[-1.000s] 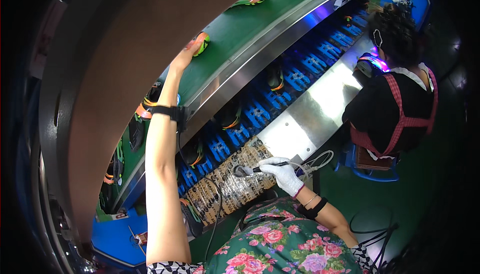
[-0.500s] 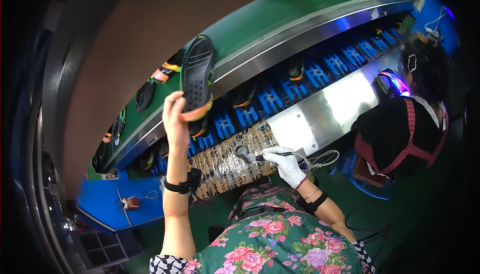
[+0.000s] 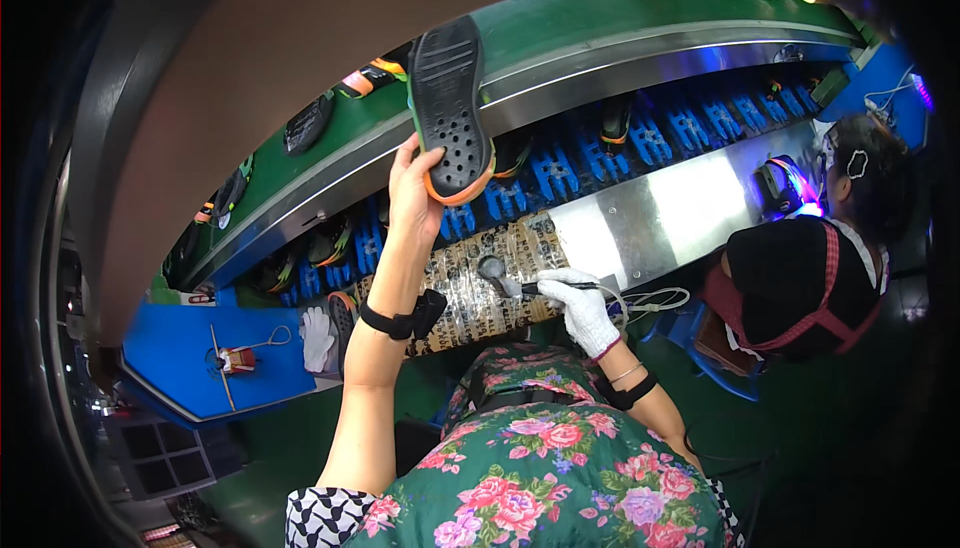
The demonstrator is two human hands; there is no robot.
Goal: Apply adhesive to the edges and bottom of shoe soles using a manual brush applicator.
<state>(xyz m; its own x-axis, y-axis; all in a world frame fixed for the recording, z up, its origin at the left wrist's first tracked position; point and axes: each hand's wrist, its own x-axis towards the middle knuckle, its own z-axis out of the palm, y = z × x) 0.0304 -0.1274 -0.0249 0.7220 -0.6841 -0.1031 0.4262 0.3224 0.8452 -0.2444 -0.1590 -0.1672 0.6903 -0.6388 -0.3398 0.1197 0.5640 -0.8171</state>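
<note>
My left hand (image 3: pixel 413 188), bare, grips a shoe sole (image 3: pixel 452 118) by its heel end. The sole is black with holes and ridges, and an orange rim shows at the heel. It is held up in front of the green belt's metal edge. My right hand (image 3: pixel 580 316), in a white knit glove, is closed round a black-handled brush (image 3: pixel 530 289) joined to a pale tube. The brush's grey tip lies beside a small round dark cup (image 3: pixel 492 267) on the bench's taped brown covering (image 3: pixel 460 298).
Beyond the bench, blue slatted racks (image 3: pixel 555 173) carry shoe parts. More soles (image 3: pixel 308 126) lie on the green belt (image 3: pixel 580 28). A white glove (image 3: pixel 318 338) rests by a blue table (image 3: pixel 200 368). A seated co-worker (image 3: pixel 800 268) is at the right, near a purple-lit shoe (image 3: pixel 778 186).
My left hand has carried the sole to the right, and its black holed face is turned more toward me. My right hand keeps its hold on the brush. The whole view has shifted slightly.
</note>
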